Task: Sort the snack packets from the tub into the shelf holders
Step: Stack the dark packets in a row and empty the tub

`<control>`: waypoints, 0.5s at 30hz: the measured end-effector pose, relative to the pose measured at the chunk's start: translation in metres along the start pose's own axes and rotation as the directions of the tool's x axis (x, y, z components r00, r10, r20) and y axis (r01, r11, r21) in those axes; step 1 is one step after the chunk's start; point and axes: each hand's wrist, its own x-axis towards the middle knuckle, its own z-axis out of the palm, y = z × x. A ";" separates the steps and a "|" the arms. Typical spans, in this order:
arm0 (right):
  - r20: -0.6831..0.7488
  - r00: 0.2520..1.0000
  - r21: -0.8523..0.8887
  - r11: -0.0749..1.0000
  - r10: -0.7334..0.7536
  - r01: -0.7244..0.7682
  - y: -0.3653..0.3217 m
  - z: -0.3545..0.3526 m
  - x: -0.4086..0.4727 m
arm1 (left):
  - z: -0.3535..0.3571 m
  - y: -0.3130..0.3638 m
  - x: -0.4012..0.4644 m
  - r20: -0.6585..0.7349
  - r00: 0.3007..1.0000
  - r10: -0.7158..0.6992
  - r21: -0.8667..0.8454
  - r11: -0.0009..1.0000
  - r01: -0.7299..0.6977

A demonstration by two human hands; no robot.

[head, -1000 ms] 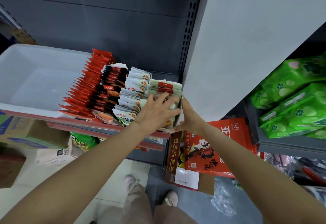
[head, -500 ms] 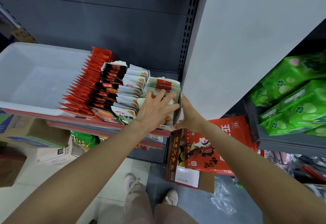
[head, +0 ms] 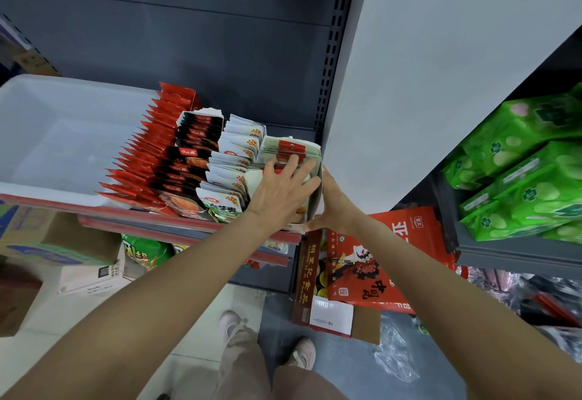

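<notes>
A white plastic tub [head: 56, 147] stands on the shelf at the left, and I see no packets inside it. Right of it run four rows of upright snack packets: red ones [head: 148, 160], black ones [head: 192, 163], white ones [head: 233, 163] and a rightmost white-and-red row [head: 289, 147] in a cardboard holder [head: 316, 204]. My left hand [head: 280, 191] lies on that rightmost row with fingers spread and pressing the packets. My right hand [head: 333, 207] grips the holder's right side and front corner.
A grey shelf upright and a pale wall panel [head: 441, 68] stand close on the right. Green packs [head: 529, 172] fill the right shelf. Red cartons [head: 378, 261] and cardboard boxes [head: 47, 242] sit on the floor below, by my feet.
My left hand slid a little further back along the rightmost row. The right hand stayed at the holder's side. The camera moved slightly.
</notes>
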 end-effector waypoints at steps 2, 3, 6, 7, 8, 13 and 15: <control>-0.005 1.000 0.009 1.000 -0.013 0.013 -0.001 -0.001 -0.001 | 0.000 0.000 0.000 -0.011 1.000 -0.009 -0.001 1.000 0.009; -0.005 1.000 0.012 1.000 -0.020 0.020 -0.001 -0.001 0.000 | 0.000 -0.001 0.000 -0.006 1.000 -0.018 -0.007 1.000 0.018; -0.002 1.000 0.022 1.000 -0.009 0.009 -0.003 -0.001 0.000 | 0.000 -0.003 0.002 0.008 0.999 -0.052 -0.062 0.997 0.052; -0.004 1.000 0.027 1.000 -0.005 0.005 -0.003 0.000 -0.001 | 0.000 -0.002 0.002 0.018 0.998 -0.052 -0.077 0.996 0.053; -0.006 1.000 0.031 1.000 0.000 0.000 -0.004 0.000 -0.002 | 0.001 0.000 0.002 0.019 0.999 -0.051 -0.082 0.995 0.052; -0.005 1.000 0.039 0.999 0.023 -0.023 -0.008 -0.002 -0.002 | 0.000 -0.004 0.002 0.026 0.999 -0.022 -0.109 0.994 0.025; -0.007 1.000 0.029 0.999 0.023 -0.023 -0.008 -0.003 -0.001 | -0.005 -0.011 0.001 0.012 0.999 0.046 -0.151 0.988 -0.044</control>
